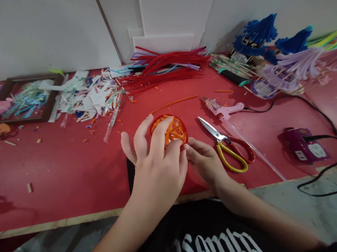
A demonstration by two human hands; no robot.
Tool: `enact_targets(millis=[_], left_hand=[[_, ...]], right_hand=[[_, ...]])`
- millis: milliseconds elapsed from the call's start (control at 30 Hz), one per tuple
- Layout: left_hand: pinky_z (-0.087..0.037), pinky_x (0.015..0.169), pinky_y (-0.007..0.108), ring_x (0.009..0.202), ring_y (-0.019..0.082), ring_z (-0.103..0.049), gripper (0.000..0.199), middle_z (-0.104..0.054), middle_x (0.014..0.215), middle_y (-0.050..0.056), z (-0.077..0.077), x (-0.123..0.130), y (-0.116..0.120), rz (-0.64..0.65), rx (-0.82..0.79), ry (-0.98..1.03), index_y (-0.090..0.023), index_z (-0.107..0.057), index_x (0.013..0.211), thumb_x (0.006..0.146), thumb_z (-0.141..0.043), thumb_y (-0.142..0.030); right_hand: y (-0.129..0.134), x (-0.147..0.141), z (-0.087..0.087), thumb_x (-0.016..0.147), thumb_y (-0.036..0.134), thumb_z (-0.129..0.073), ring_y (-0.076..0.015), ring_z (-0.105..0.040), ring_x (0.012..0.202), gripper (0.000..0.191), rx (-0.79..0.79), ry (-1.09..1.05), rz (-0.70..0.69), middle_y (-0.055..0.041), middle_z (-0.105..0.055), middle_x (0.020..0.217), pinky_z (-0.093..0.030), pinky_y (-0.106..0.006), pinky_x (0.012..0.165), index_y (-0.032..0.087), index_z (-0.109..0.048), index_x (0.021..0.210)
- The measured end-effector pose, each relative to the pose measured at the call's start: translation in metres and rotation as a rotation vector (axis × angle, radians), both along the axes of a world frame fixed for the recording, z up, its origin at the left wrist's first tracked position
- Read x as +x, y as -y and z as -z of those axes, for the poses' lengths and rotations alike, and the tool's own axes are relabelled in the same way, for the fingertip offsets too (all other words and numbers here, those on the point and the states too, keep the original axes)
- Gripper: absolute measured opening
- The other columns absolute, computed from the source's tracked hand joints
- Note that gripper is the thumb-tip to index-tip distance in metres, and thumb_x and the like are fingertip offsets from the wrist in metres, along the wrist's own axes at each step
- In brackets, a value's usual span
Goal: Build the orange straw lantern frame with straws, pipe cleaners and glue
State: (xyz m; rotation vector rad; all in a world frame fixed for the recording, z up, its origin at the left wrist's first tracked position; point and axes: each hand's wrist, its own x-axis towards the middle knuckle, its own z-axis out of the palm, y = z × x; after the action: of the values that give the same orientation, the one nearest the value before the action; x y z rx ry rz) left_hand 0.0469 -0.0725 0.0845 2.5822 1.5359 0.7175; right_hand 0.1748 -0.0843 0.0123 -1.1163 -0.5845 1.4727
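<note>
A round piece with a red rim, filled with crossing orange strips, is between my hands just above the red table. My left hand reaches over it from the left. Its outer fingers are raised and apart, while thumb and index close at the lower right rim. My right hand pinches the same edge, fingertips close to my left thumb. What lies between the fingertips is too small to make out. Beside my right hand lie scissors with one yellow and one red handle. A loose orange pipe cleaner lies behind the round piece.
A pink glue gun with a glue stick lies right, its black cable running to a purple power box. Red pipe cleaners are piled at the back. White scraps and a brown frame are left; blue pleated pieces stand back right.
</note>
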Motion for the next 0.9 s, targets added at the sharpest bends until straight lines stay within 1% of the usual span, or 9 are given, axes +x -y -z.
enact_targets(millis=[167,300,367,433,567,633,733,800,900], left_hand=[[-0.016,0.111,0.069,0.136,0.042,-0.034,0.019,-0.055,0.138,0.012,-0.005,-0.006,-0.002,-0.02,0.009,0.02,-0.021,-0.07,0.098,0.087,-0.059,-0.031],[-0.018,0.115,0.06,0.135,0.036,-0.038,0.028,-0.056,0.137,0.01,-0.011,-0.022,-0.023,-0.09,0.006,0.108,-0.023,-0.065,0.113,0.087,-0.059,-0.034],[-0.029,0.113,0.053,0.129,0.03,-0.047,0.029,-0.058,0.132,0.011,-0.013,-0.03,-0.039,-0.04,-0.086,0.182,-0.02,-0.062,0.116,0.09,-0.054,-0.032],[-0.039,0.108,0.046,0.123,0.026,-0.054,0.033,-0.062,0.128,0.011,-0.012,-0.034,-0.052,0.043,-0.249,0.242,-0.017,-0.058,0.12,0.092,-0.051,-0.033],[-0.046,0.103,0.041,0.117,0.024,-0.059,0.037,-0.063,0.126,0.01,-0.007,-0.032,-0.064,0.156,-0.574,0.347,-0.017,-0.056,0.122,0.09,-0.053,-0.036],[-0.047,0.102,0.04,0.115,0.024,-0.06,0.037,-0.063,0.125,0.01,-0.004,-0.029,-0.062,0.194,-0.648,0.382,-0.017,-0.056,0.121,0.089,-0.054,-0.036],[-0.049,0.1,0.042,0.112,0.024,-0.061,0.037,-0.063,0.123,0.01,-0.003,-0.028,-0.056,0.154,-0.681,0.407,-0.017,-0.056,0.119,0.087,-0.056,-0.034],[-0.05,0.099,0.043,0.11,0.024,-0.062,0.036,-0.063,0.122,0.01,0.0,-0.029,-0.053,0.124,-0.725,0.449,-0.018,-0.056,0.119,0.086,-0.056,-0.034],[-0.048,0.101,0.044,0.111,0.024,-0.061,0.036,-0.063,0.121,0.009,0.005,-0.033,-0.05,0.128,-0.795,0.532,-0.019,-0.056,0.118,0.085,-0.057,-0.033]], right_hand=[[-0.006,0.005,-0.001,0.063,0.046,-0.084,-0.0078,-0.049,0.056,0.026,0.017,-0.034,-0.086,0.0042,-0.056,0.069,-0.044,-0.023,0.057,0.025,-0.071,0.071],[-0.012,0.018,0.0,0.059,0.044,-0.087,-0.0088,-0.054,0.062,0.027,0.037,-0.05,-0.156,0.003,-0.062,0.077,-0.048,-0.025,0.064,0.025,-0.072,0.073],[-0.017,0.028,0.0,0.063,0.04,-0.086,-0.0092,-0.056,0.067,0.023,0.062,-0.041,-0.24,0.0025,-0.063,0.08,-0.049,-0.026,0.069,0.024,-0.073,0.074],[-0.022,0.039,-0.002,0.067,0.038,-0.084,-0.0092,-0.057,0.069,0.02,0.075,-0.027,-0.35,0.0025,-0.062,0.078,-0.048,-0.025,0.07,0.024,-0.073,0.075],[-0.034,0.057,-0.01,0.063,0.041,-0.086,-0.0097,-0.055,0.064,0.027,-0.023,0.012,-0.491,0.0022,-0.061,0.07,-0.046,-0.025,0.065,0.02,-0.072,0.073],[-0.039,0.062,-0.014,0.059,0.042,-0.088,-0.0093,-0.054,0.061,0.031,-0.085,0.036,-0.5,0.0027,-0.06,0.065,-0.044,-0.025,0.062,0.019,-0.071,0.071],[-0.044,0.066,-0.018,0.056,0.042,-0.088,-0.0084,-0.053,0.058,0.033,-0.121,0.074,-0.473,0.0031,-0.061,0.063,-0.042,-0.025,0.059,0.019,-0.071,0.071],[-0.044,0.064,-0.019,0.058,0.04,-0.086,-0.0082,-0.052,0.058,0.031,-0.092,0.124,-0.447,0.0029,-0.062,0.065,-0.042,-0.025,0.058,0.019,-0.071,0.074],[-0.038,0.058,-0.02,0.066,0.035,-0.082,-0.0095,-0.056,0.066,0.029,0.018,0.238,-0.359,0.0018,-0.064,0.078,-0.045,-0.026,0.063,0.021,-0.069,0.088]])
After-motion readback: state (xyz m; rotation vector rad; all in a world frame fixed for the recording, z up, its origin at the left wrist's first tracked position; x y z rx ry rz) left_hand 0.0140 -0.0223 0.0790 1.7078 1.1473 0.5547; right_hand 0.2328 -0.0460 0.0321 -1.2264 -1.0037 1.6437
